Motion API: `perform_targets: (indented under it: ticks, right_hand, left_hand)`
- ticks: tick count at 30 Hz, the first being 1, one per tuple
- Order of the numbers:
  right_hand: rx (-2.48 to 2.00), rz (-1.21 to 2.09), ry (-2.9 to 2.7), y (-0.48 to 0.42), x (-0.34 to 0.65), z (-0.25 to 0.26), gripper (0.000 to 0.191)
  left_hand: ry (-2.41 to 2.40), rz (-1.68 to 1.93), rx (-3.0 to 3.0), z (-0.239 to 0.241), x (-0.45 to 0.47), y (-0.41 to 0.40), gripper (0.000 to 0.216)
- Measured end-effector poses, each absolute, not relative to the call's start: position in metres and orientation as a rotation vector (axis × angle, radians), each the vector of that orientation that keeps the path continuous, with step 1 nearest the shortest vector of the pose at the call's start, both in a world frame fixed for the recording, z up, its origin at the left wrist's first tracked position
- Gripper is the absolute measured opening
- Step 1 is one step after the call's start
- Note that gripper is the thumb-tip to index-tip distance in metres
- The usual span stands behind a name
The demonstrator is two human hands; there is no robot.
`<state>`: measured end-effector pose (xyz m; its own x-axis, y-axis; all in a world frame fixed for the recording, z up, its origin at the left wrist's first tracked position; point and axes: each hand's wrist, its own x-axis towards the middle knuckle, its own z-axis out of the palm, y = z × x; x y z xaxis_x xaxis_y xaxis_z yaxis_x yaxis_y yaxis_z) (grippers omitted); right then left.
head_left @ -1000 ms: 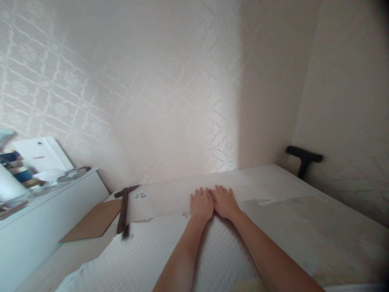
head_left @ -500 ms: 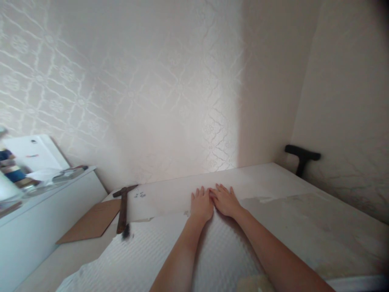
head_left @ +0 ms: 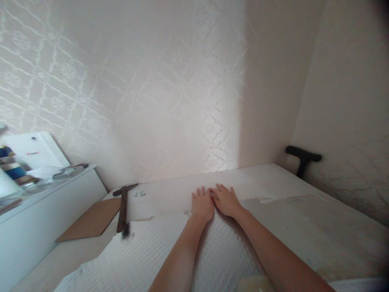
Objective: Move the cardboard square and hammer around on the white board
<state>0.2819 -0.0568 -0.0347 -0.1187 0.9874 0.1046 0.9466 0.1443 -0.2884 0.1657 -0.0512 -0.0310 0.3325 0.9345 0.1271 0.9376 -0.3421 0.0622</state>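
Observation:
Side by side, my left hand [head_left: 202,204] and my right hand [head_left: 225,200] lie flat with fingers stretched out, pressed on a whitish surface [head_left: 170,194]. Their inner edges touch, and neither holds anything. Beneath my wrists and forearms spreads a white sheet with a dimpled texture [head_left: 152,247]. Its far edge runs near my hands. To the left rests a hammer [head_left: 122,209] with a dark head and wooden handle. Several small metal pieces [head_left: 140,194], perhaps screws, lie beside its head.
A brown flat board [head_left: 91,219] leans by a white cabinet [head_left: 54,215] on the left, with bottles and a white box [head_left: 36,152] on top. A black T-shaped handle [head_left: 303,157] stands in the right corner. Patterned wallpaper [head_left: 170,101] covers the wall behind.

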Motion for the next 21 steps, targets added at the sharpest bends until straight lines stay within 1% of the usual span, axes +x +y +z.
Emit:
perform_targets:
  ticks: [21]
  right_hand:
    - [-1.87, 0.202, -2.145, -0.0551, 0.283, -0.0369, 0.044]
  left_hand:
    - [-1.781, -0.219, -2.542, -0.0317, 0.1662, -0.0513, 0.046]
